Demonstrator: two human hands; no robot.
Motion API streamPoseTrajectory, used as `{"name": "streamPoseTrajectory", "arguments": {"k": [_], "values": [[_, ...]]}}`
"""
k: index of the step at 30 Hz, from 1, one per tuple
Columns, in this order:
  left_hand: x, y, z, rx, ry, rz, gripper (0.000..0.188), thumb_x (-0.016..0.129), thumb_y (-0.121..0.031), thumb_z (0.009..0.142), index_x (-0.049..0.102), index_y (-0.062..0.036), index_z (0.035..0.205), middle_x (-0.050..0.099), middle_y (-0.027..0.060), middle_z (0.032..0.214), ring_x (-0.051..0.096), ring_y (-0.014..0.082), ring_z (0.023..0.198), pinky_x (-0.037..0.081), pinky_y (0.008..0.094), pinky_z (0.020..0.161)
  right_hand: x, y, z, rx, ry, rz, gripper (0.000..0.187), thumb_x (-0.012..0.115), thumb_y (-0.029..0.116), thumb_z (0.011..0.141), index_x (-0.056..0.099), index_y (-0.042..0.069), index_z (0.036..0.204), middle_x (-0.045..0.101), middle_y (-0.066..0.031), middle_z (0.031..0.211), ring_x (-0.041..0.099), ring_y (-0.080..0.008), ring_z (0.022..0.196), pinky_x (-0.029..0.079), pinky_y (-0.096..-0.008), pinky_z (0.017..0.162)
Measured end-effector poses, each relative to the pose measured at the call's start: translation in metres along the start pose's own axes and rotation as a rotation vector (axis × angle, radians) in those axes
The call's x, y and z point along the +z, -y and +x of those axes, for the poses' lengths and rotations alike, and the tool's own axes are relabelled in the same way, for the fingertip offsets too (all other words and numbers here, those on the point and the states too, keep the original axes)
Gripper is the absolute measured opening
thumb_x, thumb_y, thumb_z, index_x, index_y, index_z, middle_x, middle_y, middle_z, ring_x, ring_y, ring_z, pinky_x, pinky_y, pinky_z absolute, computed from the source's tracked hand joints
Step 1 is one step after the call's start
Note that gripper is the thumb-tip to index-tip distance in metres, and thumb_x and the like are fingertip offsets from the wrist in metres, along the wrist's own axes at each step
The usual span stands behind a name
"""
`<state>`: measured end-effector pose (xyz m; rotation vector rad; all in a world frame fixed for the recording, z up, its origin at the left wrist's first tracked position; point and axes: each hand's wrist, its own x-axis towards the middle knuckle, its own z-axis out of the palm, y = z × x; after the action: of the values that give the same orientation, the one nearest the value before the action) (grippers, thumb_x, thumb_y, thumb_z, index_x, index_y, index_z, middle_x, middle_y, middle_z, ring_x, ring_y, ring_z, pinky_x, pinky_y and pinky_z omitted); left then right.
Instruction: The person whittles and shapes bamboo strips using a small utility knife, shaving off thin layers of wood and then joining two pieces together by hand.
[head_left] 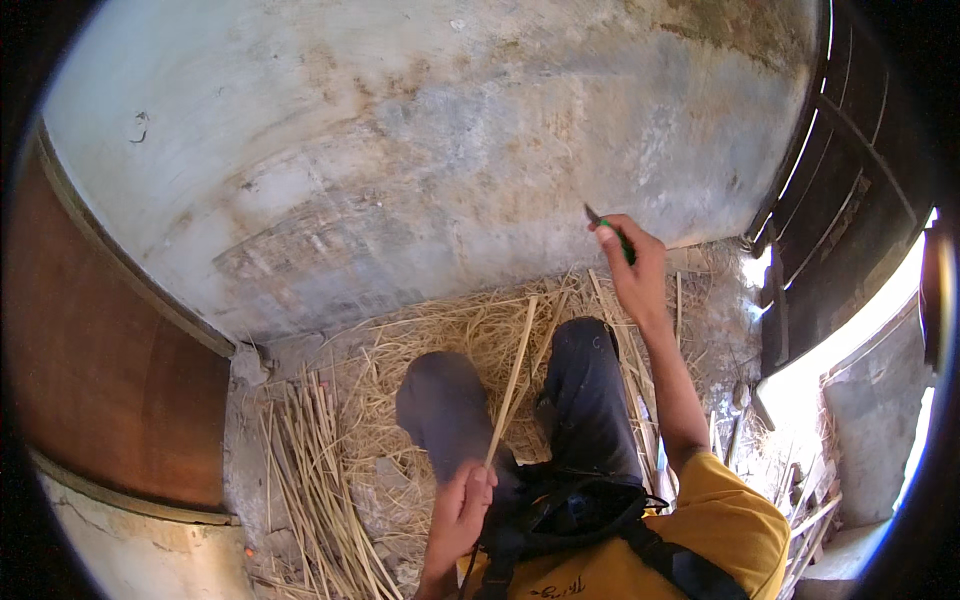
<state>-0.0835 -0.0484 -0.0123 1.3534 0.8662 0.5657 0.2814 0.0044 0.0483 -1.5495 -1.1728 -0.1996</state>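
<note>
My left hand (467,505) is closed round the lower end of a thin pale strip, which looks like split bamboo (514,379). The strip slants up and away between my knees. Raised out to the right, in front of the wall, my right hand (636,262) grips a small knife (625,246) with a green and dark handle. Its short dark blade points up and to the left, well apart from the strip.
Curly shavings (440,335) cover the floor before me. A bundle of long strips (325,490) lies at the left, and more strips (640,400) lie beside my right leg. A stained plaster wall (430,170) rises ahead; a brown panel (120,360) stands at the left.
</note>
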Motion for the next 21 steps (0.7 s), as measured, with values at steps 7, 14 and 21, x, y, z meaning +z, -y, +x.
{"name": "streamPoseTrajectory", "arguments": {"k": [7,14,21], "values": [[-0.022,0.023,0.001,0.036,-0.123,-0.045,0.023,0.052,-0.023,0.109,0.055,-0.0082,0.091,0.046,-0.0069,0.067,0.042,0.0006,0.055,0.032,0.0192,0.048,-0.021,-0.12,-0.024,0.343,-0.043,-0.049,0.032,0.065,0.033,0.098,0.064,0.005,0.111,0.059,-0.0115,0.069,0.056,-0.0203,0.066,0.042,-0.0358,0.063],[-0.031,0.023,0.009,0.017,-0.153,-0.143,0.026,0.054,-0.031,0.108,0.054,-0.0102,0.092,0.039,-0.0066,0.063,0.031,0.0,0.05,0.024,0.0189,0.042,-0.052,-0.337,-0.205,0.532,0.367,-0.617,0.044,0.074,0.035,0.083,0.067,0.006,0.115,0.07,-0.0274,0.105,0.068,-0.0435,0.103,0.053,-0.0527,0.085],[-0.025,-0.007,0.04,0.08,-0.27,-0.07,0.026,0.046,-0.03,0.111,0.056,-0.0068,0.105,0.034,-0.0063,0.062,0.028,0.0004,0.048,0.024,0.019,0.04,-0.036,-0.357,-0.387,1.034,0.521,-0.649,0.034,0.077,0.036,0.079,0.079,0.014,0.105,0.075,-0.0207,0.105,0.071,-0.0378,0.103,0.055,-0.0477,0.092]]}}
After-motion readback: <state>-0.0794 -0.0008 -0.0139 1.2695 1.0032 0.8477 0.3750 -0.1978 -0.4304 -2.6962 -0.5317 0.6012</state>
